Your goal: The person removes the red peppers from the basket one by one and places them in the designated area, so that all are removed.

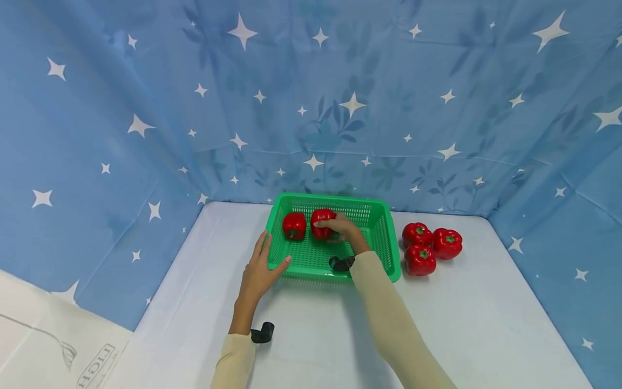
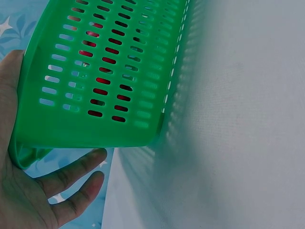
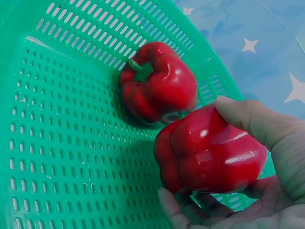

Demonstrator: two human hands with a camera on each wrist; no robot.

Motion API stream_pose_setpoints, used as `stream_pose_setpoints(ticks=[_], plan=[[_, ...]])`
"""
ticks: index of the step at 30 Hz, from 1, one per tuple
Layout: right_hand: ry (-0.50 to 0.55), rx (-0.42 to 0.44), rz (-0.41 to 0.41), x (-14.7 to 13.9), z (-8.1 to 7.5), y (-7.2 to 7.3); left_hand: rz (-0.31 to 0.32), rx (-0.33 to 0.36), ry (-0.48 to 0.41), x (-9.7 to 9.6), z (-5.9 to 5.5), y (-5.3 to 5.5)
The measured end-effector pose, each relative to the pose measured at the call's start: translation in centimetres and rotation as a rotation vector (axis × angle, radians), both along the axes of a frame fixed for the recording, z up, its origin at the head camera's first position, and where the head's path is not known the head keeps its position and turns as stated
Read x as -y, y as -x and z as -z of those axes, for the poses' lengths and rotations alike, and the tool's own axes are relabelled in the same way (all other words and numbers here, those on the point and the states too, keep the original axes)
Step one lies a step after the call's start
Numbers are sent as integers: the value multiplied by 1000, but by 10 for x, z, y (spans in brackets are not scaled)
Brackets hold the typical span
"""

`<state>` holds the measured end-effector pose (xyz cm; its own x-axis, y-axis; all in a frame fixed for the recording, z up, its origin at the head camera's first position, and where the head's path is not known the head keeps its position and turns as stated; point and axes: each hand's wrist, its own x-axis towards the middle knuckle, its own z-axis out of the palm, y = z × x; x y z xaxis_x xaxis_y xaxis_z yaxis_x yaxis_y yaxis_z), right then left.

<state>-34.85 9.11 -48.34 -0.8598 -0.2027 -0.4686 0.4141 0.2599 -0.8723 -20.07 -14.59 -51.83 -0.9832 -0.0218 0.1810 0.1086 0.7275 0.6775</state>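
A green plastic basket (image 1: 311,273) with slotted walls stands on the white table. Inside it, toward the left, lies a red bell pepper (image 1: 294,226) with a green stem, also visible in the right wrist view. My right hand (image 1: 344,227) grips a second bell pepper (image 3: 212,152) between thumb and fingers, in the basket just right of the first. At the basket's near left corner, my left hand (image 1: 259,273) rests against the rim, its fingers extended and its thumb spread. In the left wrist view two fingers (image 2: 78,174) reach past the basket's edge.
On the table (image 1: 466,313), right of the basket, several more red bell peppers (image 1: 420,260) sit in a close group. A blue star-patterned curtain (image 1: 311,129) hangs behind the table and along its sides. Each wrist bears a small black camera (image 1: 263,333).
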Motion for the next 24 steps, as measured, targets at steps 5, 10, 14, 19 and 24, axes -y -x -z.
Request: stream_pose_setpoints(ticks=[5, 10, 14, 19, 24], plan=[[40, -12, 2, -4, -4, -1, 0, -1, 0, 0, 0, 1], [121, -22, 8, -7, -8, -5, -5, -4, 5, 0, 1, 0], [210, -30, 17, -11, -13, -8, -5, -7, -1, 0, 1, 0], [300, -64, 1, -15, -17, -13, -7, -9, -8, 0, 2, -1], [401, -105, -29, -18, -22, -18, -10, -23, -17, -1, 2, -1]])
